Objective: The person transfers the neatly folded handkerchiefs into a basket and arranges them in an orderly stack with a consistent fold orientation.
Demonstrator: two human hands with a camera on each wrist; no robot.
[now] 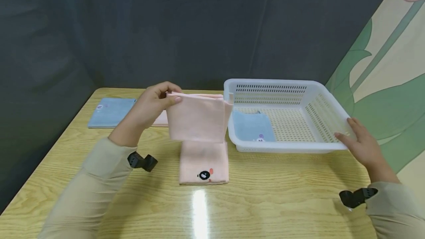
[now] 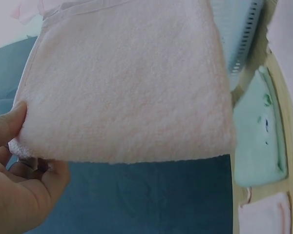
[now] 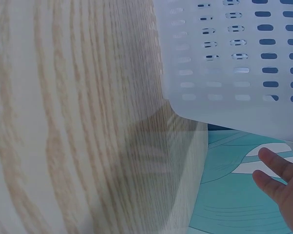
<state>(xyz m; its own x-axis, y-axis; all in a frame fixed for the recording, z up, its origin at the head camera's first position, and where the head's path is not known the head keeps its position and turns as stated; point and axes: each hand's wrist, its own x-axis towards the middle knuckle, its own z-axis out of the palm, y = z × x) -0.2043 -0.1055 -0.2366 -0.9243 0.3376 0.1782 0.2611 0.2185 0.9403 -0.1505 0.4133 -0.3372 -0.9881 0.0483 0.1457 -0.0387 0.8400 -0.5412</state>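
Bench of pale yellow wood grain (image 1: 282, 202) carries everything, and on its right side stands a white, rectangular plastic basket with slotted walls (image 1: 282, 146). Just left of it, a pale-pink folded cloth (image 1: 197, 119) hangs in the air, its far edge near the rim. A second pink folded cloth (image 1: 202, 156) lies on the bench below; whether the two touch cannot be told. Inside the basket's left end lies a light-blue folded cloth (image 1: 252, 126). The left hand (image 1: 152, 100) has its grip pinched on the raised cloth's upper left corner alone; the right hand (image 1: 360, 145) rests at the basket's front right corner, grip released, fingers extended. With only one corner held, the folds could sag apart or the far edge snag on the rim. Pressure from the right hand could slide the basket. A dropped hem could ruck the lower cloth and cover its dark embroidered motif (image 1: 204, 175).
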